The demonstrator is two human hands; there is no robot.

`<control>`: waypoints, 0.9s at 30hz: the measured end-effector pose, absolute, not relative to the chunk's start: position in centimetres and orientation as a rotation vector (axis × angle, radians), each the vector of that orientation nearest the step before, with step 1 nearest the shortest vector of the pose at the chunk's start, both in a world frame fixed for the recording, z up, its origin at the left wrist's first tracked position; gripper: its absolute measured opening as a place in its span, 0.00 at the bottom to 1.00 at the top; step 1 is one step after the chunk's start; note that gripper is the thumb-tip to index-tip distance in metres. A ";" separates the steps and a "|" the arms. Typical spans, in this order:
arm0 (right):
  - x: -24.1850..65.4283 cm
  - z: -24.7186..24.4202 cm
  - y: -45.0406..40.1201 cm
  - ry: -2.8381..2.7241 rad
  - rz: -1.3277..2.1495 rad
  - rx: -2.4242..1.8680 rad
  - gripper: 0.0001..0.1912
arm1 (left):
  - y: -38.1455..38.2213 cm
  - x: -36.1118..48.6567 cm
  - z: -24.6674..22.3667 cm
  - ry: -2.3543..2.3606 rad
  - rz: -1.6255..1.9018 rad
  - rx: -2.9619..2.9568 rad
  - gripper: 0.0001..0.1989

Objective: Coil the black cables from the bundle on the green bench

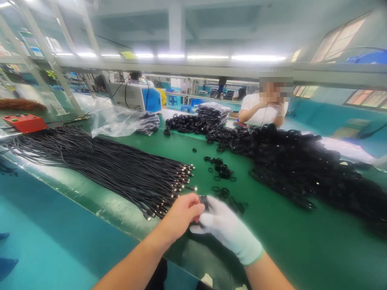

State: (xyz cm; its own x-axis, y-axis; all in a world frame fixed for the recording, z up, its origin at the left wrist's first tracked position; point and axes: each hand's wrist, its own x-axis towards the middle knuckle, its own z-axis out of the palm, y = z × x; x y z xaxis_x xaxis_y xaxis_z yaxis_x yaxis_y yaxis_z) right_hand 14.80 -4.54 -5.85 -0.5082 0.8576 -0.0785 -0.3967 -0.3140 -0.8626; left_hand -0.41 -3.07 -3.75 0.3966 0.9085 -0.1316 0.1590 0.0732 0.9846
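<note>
Between my two hands is a small coil of black cable (203,201), its turns side by side; my fingers cover much of it. My bare left hand (185,209) is closed on the coil's left side, thumb on top. From the other side my right hand (219,221), in a white glove, closes round the same coil. Just left of them a long bundle of straight black cables (121,161) lies on the green tabletop (223,257), metal plugs at its near end. Small black rings (223,169) lie scattered beyond my hands.
A large heap of coiled black cables (287,157) covers the right side. Farther back are a clear plastic bag (115,121), packed bags of cables (213,110) and a blue-and-white machine (136,96). A red control box (26,122) sits far left. Another person (263,106) sits opposite.
</note>
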 end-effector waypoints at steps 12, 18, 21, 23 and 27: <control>14.3 -6.2 -4.8 -1.002 1.946 -0.632 0.28 | -2.6 -0.7 -4.8 1.308 1.061 2.189 0.13; 14.1 -6.0 -4.7 -0.996 1.894 -0.672 0.28 | -1.6 -0.4 -4.2 1.322 1.037 2.087 0.13; 13.8 -6.1 -4.5 -0.962 1.851 -0.686 0.27 | -1.1 0.1 -4.2 1.310 1.061 2.008 0.13; 13.8 -6.3 -4.4 -0.945 1.825 -0.687 0.26 | -0.8 0.5 -4.2 1.321 1.066 2.019 0.13; 14.5 -6.5 -4.3 -0.896 1.884 -0.638 0.24 | 0.0 0.3 -3.6 1.285 0.932 2.087 0.13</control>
State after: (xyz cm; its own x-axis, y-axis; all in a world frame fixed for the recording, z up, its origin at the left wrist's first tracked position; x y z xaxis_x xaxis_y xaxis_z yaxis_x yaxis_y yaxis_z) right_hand 14.49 -4.25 -6.46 -0.4384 0.8967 -0.0612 -0.5185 -0.3080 -0.7977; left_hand 0.30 0.01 -3.56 0.3154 0.9051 0.2852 0.5525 -0.4195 0.7203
